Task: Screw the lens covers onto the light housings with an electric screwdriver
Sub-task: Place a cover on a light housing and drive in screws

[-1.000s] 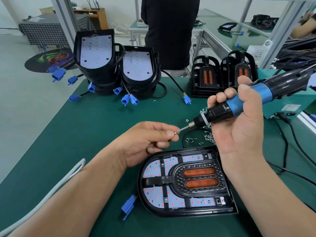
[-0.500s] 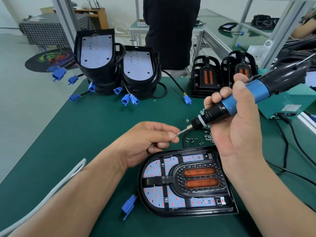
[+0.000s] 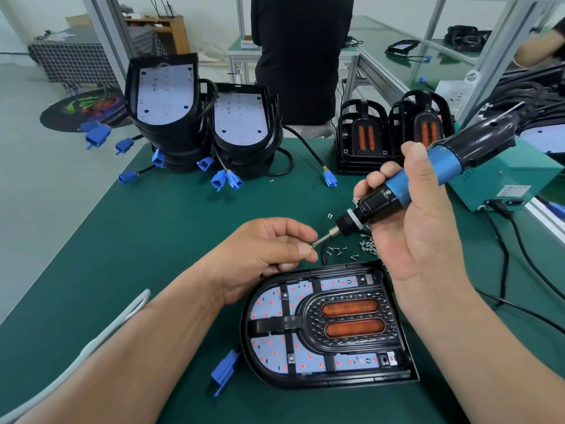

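The electric screwdriver (image 3: 406, 191) has eased down and left, bringing its bit to the left hand (image 3: 260, 255). It has a blue barrel and a black nose. The right hand (image 3: 419, 240) keeps a closed grip round the barrel, while the left grip pinches a small screw (image 3: 311, 245) at the bit's tip. The black light housing (image 3: 305, 382) carries a ribbed lens cover (image 3: 351, 341). It lies flat on the green surface (image 3: 153, 240) at six o'clock of both grips, apart from them.
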`<state>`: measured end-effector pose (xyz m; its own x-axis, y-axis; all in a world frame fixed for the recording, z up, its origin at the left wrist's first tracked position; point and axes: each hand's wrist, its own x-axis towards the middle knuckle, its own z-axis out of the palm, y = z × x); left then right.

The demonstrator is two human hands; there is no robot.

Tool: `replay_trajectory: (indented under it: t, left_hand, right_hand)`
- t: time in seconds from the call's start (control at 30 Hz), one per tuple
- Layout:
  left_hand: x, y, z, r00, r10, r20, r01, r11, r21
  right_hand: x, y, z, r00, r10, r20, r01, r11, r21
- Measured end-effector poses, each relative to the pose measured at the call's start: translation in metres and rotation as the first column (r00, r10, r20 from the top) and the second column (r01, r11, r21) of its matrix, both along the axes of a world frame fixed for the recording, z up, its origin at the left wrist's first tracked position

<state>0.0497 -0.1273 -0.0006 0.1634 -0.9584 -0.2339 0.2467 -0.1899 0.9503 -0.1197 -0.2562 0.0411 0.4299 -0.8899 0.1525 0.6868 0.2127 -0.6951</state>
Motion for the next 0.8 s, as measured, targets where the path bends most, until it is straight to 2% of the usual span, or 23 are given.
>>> replay_trajectory:
  t: [0.47, 0.6, 0.8]
  left_hand:
    - [0.004, 0.004, 0.001, 0.993, -0.096, -0.065, 0.096, 0.995, 0.002]
    - [0.006, 0.007, 0.007, 0.994, -0.078, 0.071, 0.077, 0.997, 0.016]
    - [0.0, 0.012, 0.014, 0.939, -0.255, 0.232, 0.233, 0.965, 0.117]
  right_hand:
    - [0.001, -0.003, -0.006, 0.992, -0.092, 0.087, 0.074, 0.978, 0.193]
    - [-0.006, -0.003, 0.001, 0.988, -0.103, 0.113, 0.08, 0.978, 0.194]
    - [-0.033, -0.004, 0.019, 0.98, -0.125, 0.156, 0.106, 0.987, 0.121]
